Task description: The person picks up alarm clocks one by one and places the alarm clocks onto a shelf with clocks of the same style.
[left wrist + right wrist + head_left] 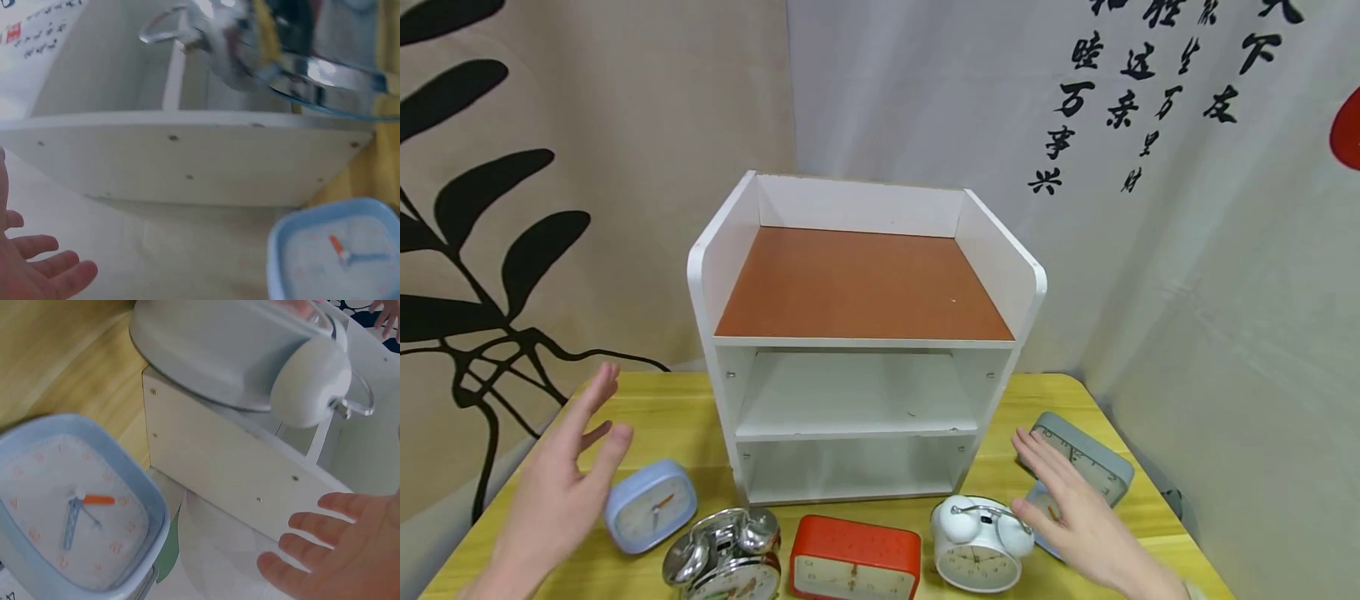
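Note:
My left hand [561, 475] hovers with fingers spread above the table's left side, near a light blue alarm clock [652, 506]. On the right, my right hand [1078, 521] is held out with straight fingers over a second blue clock [81, 506], which it partly hides in the head view. A grey-green clock [1086, 458] lies tilted just behind that hand. Between the hands stand a silver twin-bell clock [730, 558], a red rectangular clock [854, 557] and a white twin-bell clock [981, 543]. Neither hand holds anything.
A white shelf unit [857, 435] with a brown top board [865, 279] and two lower compartments stands mid-table behind the clocks. The yellow wood-grain table [655, 408] has curtains [910, 92] behind it, printed with black leaves and characters.

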### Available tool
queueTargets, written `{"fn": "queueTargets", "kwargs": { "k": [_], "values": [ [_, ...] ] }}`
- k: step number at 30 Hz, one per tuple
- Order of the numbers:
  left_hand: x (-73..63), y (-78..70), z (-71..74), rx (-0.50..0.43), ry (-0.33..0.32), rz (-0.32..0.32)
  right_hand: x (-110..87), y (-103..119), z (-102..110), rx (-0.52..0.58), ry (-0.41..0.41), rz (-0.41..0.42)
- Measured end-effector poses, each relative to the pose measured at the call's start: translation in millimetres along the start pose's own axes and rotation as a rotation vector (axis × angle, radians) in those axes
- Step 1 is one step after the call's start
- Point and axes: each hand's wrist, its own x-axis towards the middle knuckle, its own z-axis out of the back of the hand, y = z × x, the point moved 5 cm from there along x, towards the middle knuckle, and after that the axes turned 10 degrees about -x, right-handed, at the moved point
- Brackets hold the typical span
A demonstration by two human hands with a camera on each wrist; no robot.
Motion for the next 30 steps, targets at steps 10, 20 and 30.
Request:
{"fn": "queueTargets", "kwargs": {
  "k": [10,20,30],
  "values": [
    [19.9,-35.4,-1.1,-0.052,-0.093,-0.056,-11.0,10.6,-9.1,-0.067,0.038,-0.018],
    [33.1,-59.8,-6.1,-0.174,-0.147,-0.19,-13.5,16.6,-13.4,-0.036,0.031,0.035],
    [53.7,-79.4,-12.2,-0.219,-0.149,-0.24,-12.6,20.9,-15.3,-0.035,0.059,0.07]
  ]
}}
